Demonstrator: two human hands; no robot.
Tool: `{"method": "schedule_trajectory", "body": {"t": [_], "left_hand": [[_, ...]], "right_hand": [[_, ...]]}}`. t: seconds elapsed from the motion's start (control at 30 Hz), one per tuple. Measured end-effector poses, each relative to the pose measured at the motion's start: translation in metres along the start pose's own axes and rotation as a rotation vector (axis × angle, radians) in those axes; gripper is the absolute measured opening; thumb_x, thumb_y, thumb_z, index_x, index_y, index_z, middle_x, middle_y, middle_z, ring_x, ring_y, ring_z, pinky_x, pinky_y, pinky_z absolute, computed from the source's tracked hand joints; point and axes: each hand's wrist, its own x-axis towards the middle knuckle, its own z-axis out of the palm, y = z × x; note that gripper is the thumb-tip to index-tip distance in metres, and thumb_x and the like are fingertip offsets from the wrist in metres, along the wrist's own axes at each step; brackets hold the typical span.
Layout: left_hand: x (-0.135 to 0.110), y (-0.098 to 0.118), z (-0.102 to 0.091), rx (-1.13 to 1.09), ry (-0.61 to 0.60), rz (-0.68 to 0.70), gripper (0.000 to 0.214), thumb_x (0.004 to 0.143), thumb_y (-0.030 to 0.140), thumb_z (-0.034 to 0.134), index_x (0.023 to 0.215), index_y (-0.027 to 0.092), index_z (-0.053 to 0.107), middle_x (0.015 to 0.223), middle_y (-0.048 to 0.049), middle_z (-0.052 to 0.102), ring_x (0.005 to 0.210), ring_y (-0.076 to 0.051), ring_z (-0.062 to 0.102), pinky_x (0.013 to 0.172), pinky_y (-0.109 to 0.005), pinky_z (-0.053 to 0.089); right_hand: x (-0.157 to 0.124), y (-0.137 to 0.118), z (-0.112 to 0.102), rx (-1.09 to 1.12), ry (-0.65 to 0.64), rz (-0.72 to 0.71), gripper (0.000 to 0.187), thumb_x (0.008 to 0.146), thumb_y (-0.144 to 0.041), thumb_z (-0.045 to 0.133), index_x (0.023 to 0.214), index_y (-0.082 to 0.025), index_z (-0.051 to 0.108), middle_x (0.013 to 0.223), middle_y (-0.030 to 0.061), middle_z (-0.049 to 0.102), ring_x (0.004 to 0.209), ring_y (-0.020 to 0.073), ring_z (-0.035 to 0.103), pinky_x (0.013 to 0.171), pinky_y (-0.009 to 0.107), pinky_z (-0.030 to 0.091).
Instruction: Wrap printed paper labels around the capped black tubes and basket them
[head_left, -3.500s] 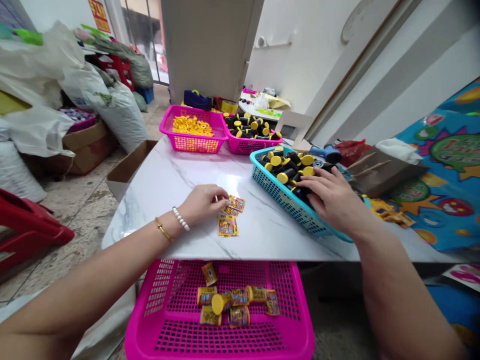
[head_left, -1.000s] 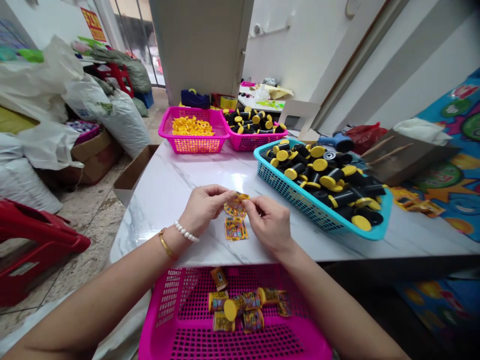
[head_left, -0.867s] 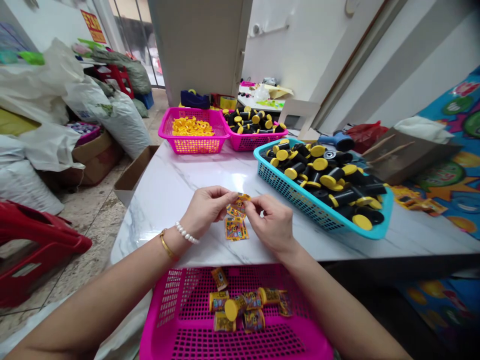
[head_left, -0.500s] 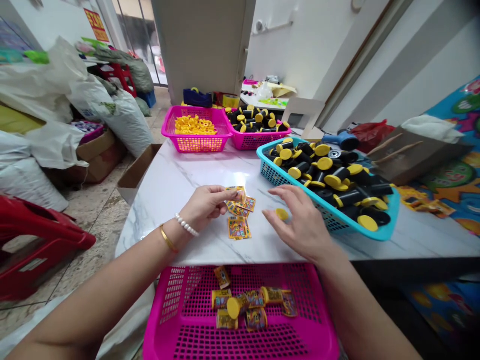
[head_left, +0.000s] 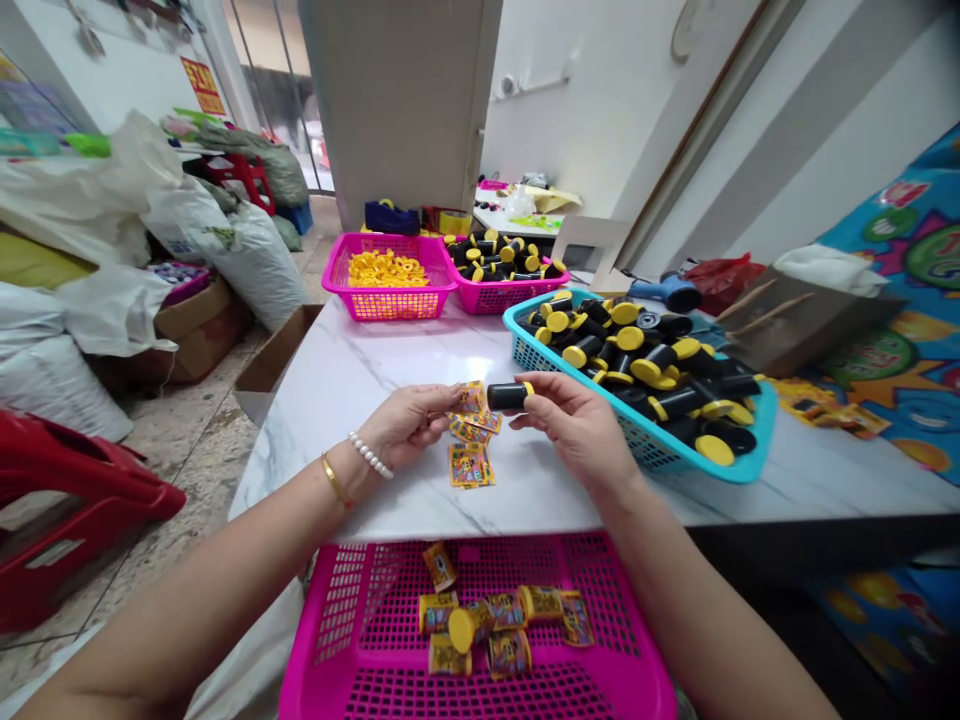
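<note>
My left hand [head_left: 411, 422] pinches a small yellow printed label sleeve [head_left: 472, 397] above the table. Facing it, my right hand [head_left: 577, 422] grips a black cylindrical canister [head_left: 507, 396] by its yellow-capped end, the black end pointing left toward the sleeve. The two are close together but look apart. Beneath them lie more printed sleeves [head_left: 469, 466] in small overlapping piles on the white marbled table [head_left: 375, 500]. Below the table edge, a large pink basket [head_left: 420, 700] holds several canisters wrapped in printed sleeves [head_left: 510, 652].
A turquoise basket [head_left: 645, 450] heaped with black, yellow-capped canisters stands right. Behind are a pink basket of yellow rings [head_left: 386, 268] and another pink basket [head_left: 502, 295] of canisters. A red stool [head_left: 75, 520], an open carton [head_left: 274, 350] and white sacks [head_left: 240, 250] are left.
My right hand, earlier open with a yellow cap end near its fingers, now grips the canister and has moved left toward the sleeve. My left hand still holds the sleeve. The view has shifted slightly.
</note>
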Motion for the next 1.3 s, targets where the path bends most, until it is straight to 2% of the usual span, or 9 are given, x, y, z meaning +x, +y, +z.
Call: {"method": "schedule_trajectory", "body": {"t": [0.2, 0.33, 0.47, 0.67, 0.8, 0.97, 1.07, 1.3], "left_hand": [[0.0, 0.001, -0.001, -0.023, -0.028, 0.024, 0.019, 0.071, 0.028, 0.077, 0.074, 0.013, 0.067, 0.061, -0.0025, 0.055, 0.038, -0.001, 0.024, 0.033, -0.019, 0.002], [0.0, 0.003, -0.001, -0.044, -0.018, 0.019, 0.022, 0.073, 0.03, 0.076, 0.071, 0.012, 0.065, 0.064, -0.0019, 0.056, 0.039, 0.0, 0.026, 0.033, -0.016, 0.004], [-0.001, 0.002, -0.002, -0.055, -0.035, 0.005, 0.022, 0.075, 0.032, 0.075, 0.076, 0.012, 0.067, 0.065, -0.0015, 0.059, 0.037, 0.001, 0.028, 0.033, -0.016, 0.004], [-0.001, -0.002, -0.002, -0.019, -0.058, 0.019, 0.021, 0.072, 0.03, 0.077, 0.072, 0.014, 0.064, 0.066, -0.0013, 0.061, 0.036, -0.001, 0.035, 0.032, -0.017, 0.006], [0.0, -0.001, -0.002, -0.02, -0.041, -0.002, 0.021, 0.073, 0.03, 0.076, 0.073, 0.013, 0.063, 0.059, 0.0008, 0.055, 0.036, -0.001, 0.033, 0.032, -0.017, 0.006], [0.002, 0.0, -0.002, -0.063, -0.01, -0.015, 0.018, 0.076, 0.025, 0.074, 0.074, 0.013, 0.061, 0.055, 0.0028, 0.049, 0.036, 0.0, 0.03, 0.032, -0.014, 0.005], [0.003, 0.0, -0.003, -0.114, -0.008, -0.028, 0.016, 0.077, 0.022, 0.073, 0.075, 0.011, 0.062, 0.055, 0.0035, 0.046, 0.037, 0.001, 0.028, 0.031, -0.012, 0.006], [0.003, 0.0, -0.003, -0.139, -0.014, -0.002, 0.015, 0.082, 0.022, 0.068, 0.075, 0.01, 0.062, 0.06, 0.0013, 0.052, 0.037, 0.001, 0.032, 0.03, -0.011, 0.012]], "right_hand": [[0.003, 0.011, 0.009, 0.017, 0.011, 0.018, 0.028, 0.076, -0.035, 0.074, 0.099, -0.02, 0.068, 0.098, 0.0033, 0.07, 0.086, 0.0171, 0.067, 0.082, 0.039, 0.059], [0.001, 0.008, 0.013, -0.116, 0.066, -0.023, 0.032, 0.073, -0.036, 0.076, 0.098, -0.018, 0.067, 0.094, 0.0033, 0.069, 0.083, 0.0167, 0.068, 0.083, 0.038, 0.058], [0.002, 0.005, 0.019, -0.198, 0.079, -0.072, 0.032, 0.077, -0.038, 0.072, 0.1, -0.017, 0.065, 0.096, 0.0049, 0.069, 0.085, 0.0175, 0.068, 0.083, 0.037, 0.058], [0.001, 0.008, 0.028, -0.042, 0.106, -0.023, 0.032, 0.077, -0.042, 0.071, 0.096, -0.019, 0.059, 0.091, 0.0035, 0.069, 0.081, 0.0175, 0.069, 0.072, 0.036, 0.062], [-0.002, 0.008, 0.027, 0.006, 0.115, 0.032, 0.034, 0.077, -0.045, 0.07, 0.094, -0.02, 0.056, 0.087, 0.003, 0.07, 0.079, 0.019, 0.07, 0.067, 0.037, 0.062], [0.0, 0.008, 0.019, 0.117, 0.124, 0.067, 0.028, 0.08, -0.04, 0.07, 0.095, -0.019, 0.06, 0.093, 0.0034, 0.071, 0.082, 0.0178, 0.071, 0.081, 0.038, 0.06], [-0.001, 0.012, 0.022, 0.212, 0.11, 0.091, 0.026, 0.08, -0.04, 0.07, 0.093, -0.019, 0.062, 0.094, 0.003, 0.071, 0.087, 0.0177, 0.07, 0.088, 0.039, 0.057], [-0.003, 0.028, 0.036, 0.259, 0.098, 0.13, 0.028, 0.08, -0.043, 0.07, 0.089, -0.019, 0.059, 0.092, 0.0019, 0.072, 0.087, 0.019, 0.07, 0.086, 0.04, 0.058]]}}
